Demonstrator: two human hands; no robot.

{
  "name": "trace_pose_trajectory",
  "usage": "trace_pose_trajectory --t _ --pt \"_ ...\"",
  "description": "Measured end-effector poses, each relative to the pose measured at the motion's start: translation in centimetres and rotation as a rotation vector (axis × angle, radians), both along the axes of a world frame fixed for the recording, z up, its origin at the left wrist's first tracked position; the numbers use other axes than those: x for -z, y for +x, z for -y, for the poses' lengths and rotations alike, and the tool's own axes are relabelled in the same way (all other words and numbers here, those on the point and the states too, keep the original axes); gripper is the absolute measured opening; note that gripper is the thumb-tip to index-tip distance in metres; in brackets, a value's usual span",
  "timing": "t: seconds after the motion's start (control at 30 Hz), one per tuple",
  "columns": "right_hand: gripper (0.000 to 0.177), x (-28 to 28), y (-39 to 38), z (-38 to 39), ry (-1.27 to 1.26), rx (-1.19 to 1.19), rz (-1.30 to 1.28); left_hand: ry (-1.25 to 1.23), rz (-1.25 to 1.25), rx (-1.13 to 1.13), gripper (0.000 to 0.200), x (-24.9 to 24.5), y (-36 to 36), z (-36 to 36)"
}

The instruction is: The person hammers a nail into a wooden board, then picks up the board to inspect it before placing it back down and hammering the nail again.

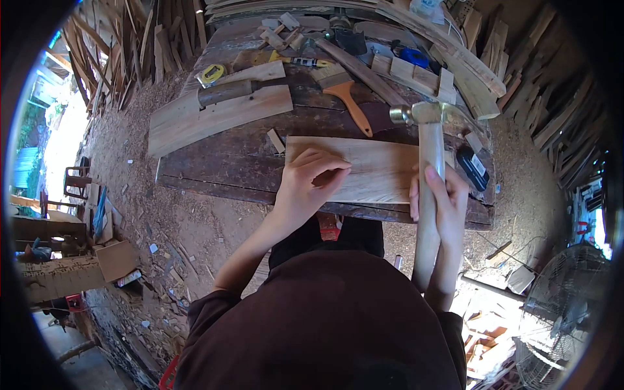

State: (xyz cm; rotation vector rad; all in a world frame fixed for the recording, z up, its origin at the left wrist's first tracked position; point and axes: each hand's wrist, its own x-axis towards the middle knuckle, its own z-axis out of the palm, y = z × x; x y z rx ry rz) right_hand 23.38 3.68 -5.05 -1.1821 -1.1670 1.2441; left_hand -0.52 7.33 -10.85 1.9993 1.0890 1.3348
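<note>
Daylight burns out to white beyond the left end of the table (221, 161), and a second glaring patch bleaches the floor (495, 318) below its right corner. The table itself lies in soft, moderate light; the hammer (431, 146) above it glints at its metal face. Below the table, the shirt (318, 318) is dark, with little detail. Wide-lens distortion bows the table's edges, and black rings the view. Right of the table, the dim wood strips (572, 136) look slightly soft, though it is hard to be sure.
</note>
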Motion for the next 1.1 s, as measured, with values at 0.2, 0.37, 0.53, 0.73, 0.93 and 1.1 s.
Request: trace_pose_trajectory --t 0.2,0.37,0.53,0.73,0.93,1.1 --pt "0.035 3.7 0.3 -3.4 0.024 0.015 -0.106 0.015 -0.005 -0.005 0.014 0.0 -0.1 0.0" --pt "0.033 3.5 1.0 -3.5 -0.024 -0.024 -0.224 -0.018 -0.029 0.0 0.016 -0.2 -0.2 0.1" --pt "0.033 4.0 1.1 -3.5 -0.01 -0.023 -0.248 -0.042 0.146 -0.145 0.016 -2.1 -1.1 -0.3" --pt "0.033 3.6 1.0 -3.5 -0.031 -0.019 -0.235 -0.15 0.067 -0.031 0.015 -1.9 0.1 -0.1" --pt "0.033 3.8 1.0 -3.5 -0.027 -0.019 -0.24 -0.244 0.003 -0.058 0.014 -0.6 0.5 0.1" --pt "0.033 3.7 1.1 -3.5 -0.036 -0.022 -0.245 -0.228 0.016 -0.066 0.014 -0.2 0.4 0.0"
